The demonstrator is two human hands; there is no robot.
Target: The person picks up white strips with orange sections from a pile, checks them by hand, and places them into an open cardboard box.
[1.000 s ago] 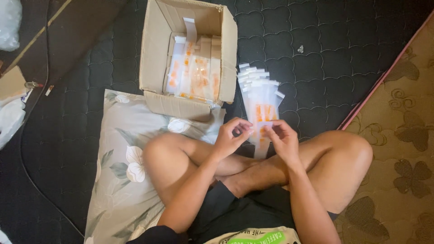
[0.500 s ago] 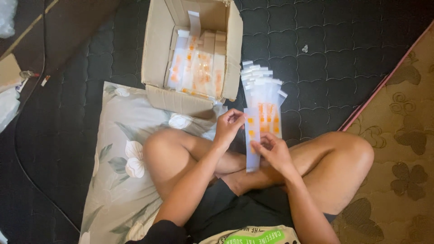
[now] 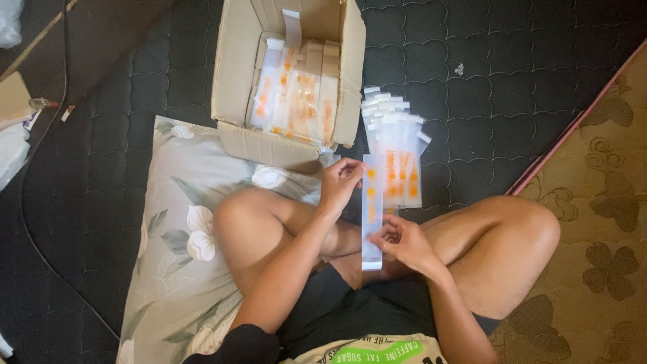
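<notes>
I sit cross-legged and hold a long clear plastic sleeve (image 3: 371, 216) with small orange pieces inside, upright between both hands. My left hand (image 3: 339, 182) pinches its upper edge. My right hand (image 3: 403, 241) grips its lower part. Just beyond it, a fanned stack of similar filled clear sleeves (image 3: 396, 145) lies on the dark quilted mat. An open cardboard box (image 3: 236, 74) farther back holds several more sleeves with orange pieces.
A grey floral pillow (image 3: 175, 222) lies under my left knee. A dark quilted mat (image 3: 485, 87) covers the floor, with a brown patterned carpet (image 3: 600, 222) at right. A black cable (image 3: 40, 222) and crumpled white plastic (image 3: 10, 152) lie at left.
The sleeve, held low and close between both hands a second ago, is now stretched out lengthwise. My left hand rose to its top and my right hand dropped toward its bottom.
</notes>
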